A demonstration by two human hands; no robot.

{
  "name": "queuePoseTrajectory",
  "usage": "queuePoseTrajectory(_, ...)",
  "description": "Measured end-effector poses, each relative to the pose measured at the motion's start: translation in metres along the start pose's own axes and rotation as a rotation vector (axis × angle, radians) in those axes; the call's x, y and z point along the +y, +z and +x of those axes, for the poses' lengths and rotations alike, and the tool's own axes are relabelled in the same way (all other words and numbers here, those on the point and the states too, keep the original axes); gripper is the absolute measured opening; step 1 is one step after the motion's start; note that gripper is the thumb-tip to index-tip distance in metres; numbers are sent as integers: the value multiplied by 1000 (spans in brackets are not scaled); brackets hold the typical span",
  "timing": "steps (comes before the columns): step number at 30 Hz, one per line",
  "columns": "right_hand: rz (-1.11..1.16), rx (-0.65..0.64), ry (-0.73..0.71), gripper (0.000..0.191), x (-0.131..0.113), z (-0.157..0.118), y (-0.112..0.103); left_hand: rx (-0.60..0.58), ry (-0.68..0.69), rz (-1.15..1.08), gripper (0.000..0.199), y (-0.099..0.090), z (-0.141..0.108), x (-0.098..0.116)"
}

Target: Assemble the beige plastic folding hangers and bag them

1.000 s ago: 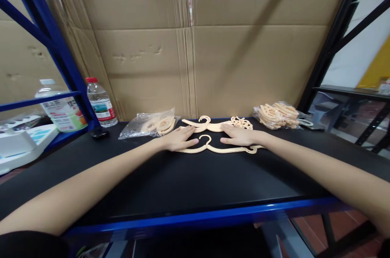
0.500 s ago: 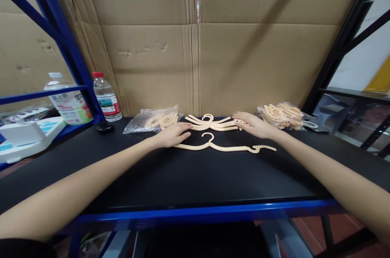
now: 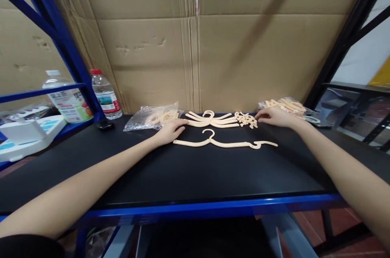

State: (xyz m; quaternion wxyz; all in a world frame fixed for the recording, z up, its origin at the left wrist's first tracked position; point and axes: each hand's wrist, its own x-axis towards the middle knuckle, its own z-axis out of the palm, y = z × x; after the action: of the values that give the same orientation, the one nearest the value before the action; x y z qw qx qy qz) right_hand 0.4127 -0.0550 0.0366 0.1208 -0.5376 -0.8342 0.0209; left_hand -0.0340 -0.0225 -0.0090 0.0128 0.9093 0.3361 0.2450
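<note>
Cream-coloured plastic hangers [image 3: 213,121] lie stacked in the middle of the black tabletop, their hooks pointing away from me. Nearer to me lies one hanger [image 3: 195,143], with a separate curved end piece [image 3: 264,144] at its right tip. My left hand [image 3: 170,132] rests with fingers apart beside the left ends of the hangers. Small cream pieces [image 3: 245,120] form a little pile right of the stack. My right hand [image 3: 274,117] is just right of that pile, fingers apart and nothing seen in them, in front of a clear bag of cream parts [image 3: 286,105].
Another clear bag [image 3: 152,118] with cream parts lies at the back left. Beyond it stand a red-capped water bottle [image 3: 105,97], a larger bottle [image 3: 68,101] and a black object [image 3: 105,125]. A cardboard wall [image 3: 146,59] closes off the back; blue and black posts flank the table.
My right hand has moved right, off the small pieces, which now show fully. My left hand has shifted slightly left, uncovering the near hanger's left end. The view has tilted down a little.
</note>
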Motion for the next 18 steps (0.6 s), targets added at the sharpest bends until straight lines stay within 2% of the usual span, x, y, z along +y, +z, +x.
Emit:
queuePoseTrajectory(7,-16,-39,29,32,-7,1,4,8,8,7,35,0,-2,2)
queuePoseTrajectory(18,-45,44,-20,29,15,6,15,24,13,20,37,3,-2,-1)
